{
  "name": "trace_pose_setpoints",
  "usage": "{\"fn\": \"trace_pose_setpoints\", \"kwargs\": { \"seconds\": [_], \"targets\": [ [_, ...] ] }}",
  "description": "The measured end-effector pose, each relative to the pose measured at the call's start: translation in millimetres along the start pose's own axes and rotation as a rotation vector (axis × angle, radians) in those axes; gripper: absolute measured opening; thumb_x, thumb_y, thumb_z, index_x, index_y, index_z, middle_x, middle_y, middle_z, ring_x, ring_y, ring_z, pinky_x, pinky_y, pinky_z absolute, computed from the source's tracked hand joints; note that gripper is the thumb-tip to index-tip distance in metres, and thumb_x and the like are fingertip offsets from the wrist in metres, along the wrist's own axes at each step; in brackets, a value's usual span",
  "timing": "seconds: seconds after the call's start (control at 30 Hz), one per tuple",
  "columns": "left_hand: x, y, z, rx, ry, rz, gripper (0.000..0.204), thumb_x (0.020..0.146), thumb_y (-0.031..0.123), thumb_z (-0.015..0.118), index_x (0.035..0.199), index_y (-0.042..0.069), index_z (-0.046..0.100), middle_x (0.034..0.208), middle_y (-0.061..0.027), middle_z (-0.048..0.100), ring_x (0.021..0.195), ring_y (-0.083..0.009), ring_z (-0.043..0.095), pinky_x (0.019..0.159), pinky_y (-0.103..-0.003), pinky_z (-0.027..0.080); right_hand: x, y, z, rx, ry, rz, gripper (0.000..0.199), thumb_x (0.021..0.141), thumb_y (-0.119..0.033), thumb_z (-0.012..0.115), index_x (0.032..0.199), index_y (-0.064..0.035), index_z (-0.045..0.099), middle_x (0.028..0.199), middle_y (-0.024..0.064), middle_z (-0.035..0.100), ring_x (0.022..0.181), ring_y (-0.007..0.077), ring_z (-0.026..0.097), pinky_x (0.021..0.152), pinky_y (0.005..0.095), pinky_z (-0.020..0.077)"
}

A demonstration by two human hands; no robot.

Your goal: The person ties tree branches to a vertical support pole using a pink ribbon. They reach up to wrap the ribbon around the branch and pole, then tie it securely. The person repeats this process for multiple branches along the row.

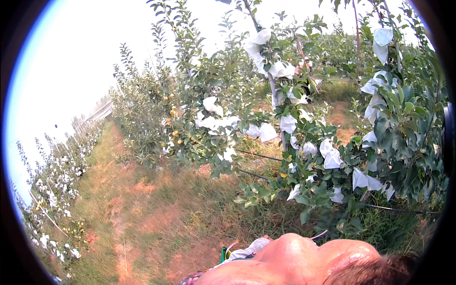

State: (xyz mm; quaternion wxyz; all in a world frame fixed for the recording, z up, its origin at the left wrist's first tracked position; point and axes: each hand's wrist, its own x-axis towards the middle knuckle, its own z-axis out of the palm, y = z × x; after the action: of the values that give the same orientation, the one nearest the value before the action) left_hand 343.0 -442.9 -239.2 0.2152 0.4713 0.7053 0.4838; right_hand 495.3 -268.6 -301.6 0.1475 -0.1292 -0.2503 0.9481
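Bags [332, 159], white, hang at one o'clock among green leaves [396, 130], my hands out of view: I cannot tell their grip or which is nearer.

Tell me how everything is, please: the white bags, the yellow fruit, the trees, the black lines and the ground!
White bags: hanging among leaves; contents hidden
Yellow fruit: uncovered, on a tree
Trees: leafy, in rows
Black lines: strung low along the row
Ground: grassy, with bare reddish patches
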Motion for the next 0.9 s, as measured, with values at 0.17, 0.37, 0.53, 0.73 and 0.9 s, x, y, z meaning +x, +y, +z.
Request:
{"fn": "trace_pose_setpoints", "kwargs": {
  "seconds": [0.17,0.37,0.53,0.73,0.9],
  "targets": [
    [0,6,14,0.031,-0.056,0.001,0.014,0.087,0.017,0.055,0.091,0.003,0.058,0.079,-0.0061,0.056,0.073,-0.0147,0.054,0.061,-0.027,0.043,-11,-16,43,-0.314,-0.103,0.036,0.023,0.087,-0.020,0.054,0.095,0.0017,0.056,0.070,0.0063,0.056,0.060,0.0151,0.057,0.054,0.0254,0.0470],
    [-48,7,25,0.051,-0.019,-0.005,0.014,0.087,0.017,0.055,0.090,0.004,0.058,0.077,-0.0050,0.056,0.071,-0.0128,0.054,0.059,-0.026,0.043,-1,15,37,-0.476,-0.257,0.217,0.022,0.088,-0.019,0.053,0.093,0.0015,0.057,0.069,0.0049,0.057,0.060,0.0127,0.055,0.057,0.0236,0.0467],
    [-35,-7,38,-0.256,-0.077,-0.224,0.005,0.086,0.009,0.056,0.087,0.004,0.057,0.076,-0.0036,0.056,0.071,-0.0098,0.051,0.062,-0.022,0.040,-26,-21,54,-0.167,-0.073,0.111,0.017,0.089,-0.016,0.050,0.093,-0.0002,0.055,0.067,0.0048,0.054,0.058,0.0148,0.053,0.056,0.0249,0.0455],
    [-34,17,35,0.020,-0.080,-0.049,0.001,0.085,0.005,0.056,0.084,0.003,0.056,0.075,-0.0029,0.055,0.071,-0.0098,0.050,0.062,-0.022,0.040,-34,-22,45,0.103,-0.006,0.063,0.019,0.089,-0.020,0.051,0.093,-0.0028,0.055,0.069,0.0046,0.051,0.061,0.0165,0.049,0.056,0.0287,0.0422],
    [-31,0,40,0.089,-0.090,0.048,0.002,0.084,0.002,0.057,0.082,0.003,0.056,0.073,-0.0027,0.055,0.069,-0.0102,0.050,0.062,-0.022,0.041,-36,-20,31,0.166,0.048,0.006,0.018,0.087,-0.023,0.055,0.094,-0.0062,0.056,0.068,0.0036,0.050,0.062,0.0159,0.047,0.056,0.0296,0.0405]
  ]
}}
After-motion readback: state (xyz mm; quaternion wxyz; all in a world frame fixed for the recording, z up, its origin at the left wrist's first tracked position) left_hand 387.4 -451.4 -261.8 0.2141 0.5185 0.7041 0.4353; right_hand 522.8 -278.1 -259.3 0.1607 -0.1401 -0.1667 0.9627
